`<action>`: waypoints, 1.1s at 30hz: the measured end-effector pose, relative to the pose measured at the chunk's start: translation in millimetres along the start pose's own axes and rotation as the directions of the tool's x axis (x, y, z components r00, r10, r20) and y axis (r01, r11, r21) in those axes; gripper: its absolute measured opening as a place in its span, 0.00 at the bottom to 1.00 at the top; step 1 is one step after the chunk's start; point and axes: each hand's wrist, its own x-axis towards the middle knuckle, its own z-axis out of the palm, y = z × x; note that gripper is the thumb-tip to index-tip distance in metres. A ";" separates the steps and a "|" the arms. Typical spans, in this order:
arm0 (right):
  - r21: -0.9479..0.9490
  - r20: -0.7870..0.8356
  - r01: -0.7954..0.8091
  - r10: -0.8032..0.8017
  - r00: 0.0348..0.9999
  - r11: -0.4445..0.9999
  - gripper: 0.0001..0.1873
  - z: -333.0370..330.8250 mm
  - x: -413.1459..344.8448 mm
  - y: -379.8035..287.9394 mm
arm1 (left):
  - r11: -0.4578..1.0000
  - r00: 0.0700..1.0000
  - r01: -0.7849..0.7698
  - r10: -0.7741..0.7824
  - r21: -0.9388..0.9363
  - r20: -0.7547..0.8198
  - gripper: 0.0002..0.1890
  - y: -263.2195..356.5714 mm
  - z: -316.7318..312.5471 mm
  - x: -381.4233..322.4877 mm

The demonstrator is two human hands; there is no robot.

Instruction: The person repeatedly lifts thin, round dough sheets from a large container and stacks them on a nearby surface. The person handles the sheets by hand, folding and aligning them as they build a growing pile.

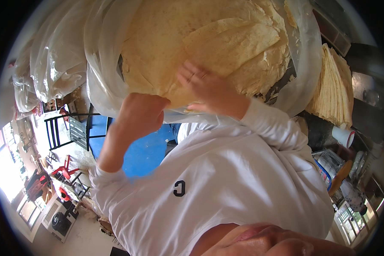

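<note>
Large thin flatbreads lie stacked before me inside a clear plastic sheet or bag, with torn, flaky edges on the right. Fingers curled, my left hand pinches the near edge of the top flatbread. My right hand, slightly blurred, is palm down over the near part of the bread, its fingers a little apart and gripping nothing; whether it presses on the bread is unclear. A loose fold of flatbread lies on top, beyond the right hand.
Folded flatbreads stand in a pile at the right, near a white cup-like container. Clear plastic bunches up at the left. Below it are a dark slatted folding chair and a blue surface. A red stool stands farther left.
</note>
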 end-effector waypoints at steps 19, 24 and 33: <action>0.745 0.379 0.233 0.684 0.624 -0.625 0.22 -4.8 -27.2 20.6 | 0.998 0.671 0.043 -0.057 -0.038 -0.740 0.46 26.7 51.9 158.7; 0.569 -0.667 -0.041 0.489 0.563 0.822 0.27 -31.3 -30.5 75.7 | 0.970 0.601 0.105 -0.237 -0.219 -0.764 0.50 42.5 72.4 156.9; -0.298 -0.027 -0.206 0.208 0.978 0.932 0.48 -38.6 -29.4 111.8 | -0.195 0.602 -0.675 -0.703 -0.711 -0.379 0.28 71.5 62.8 130.5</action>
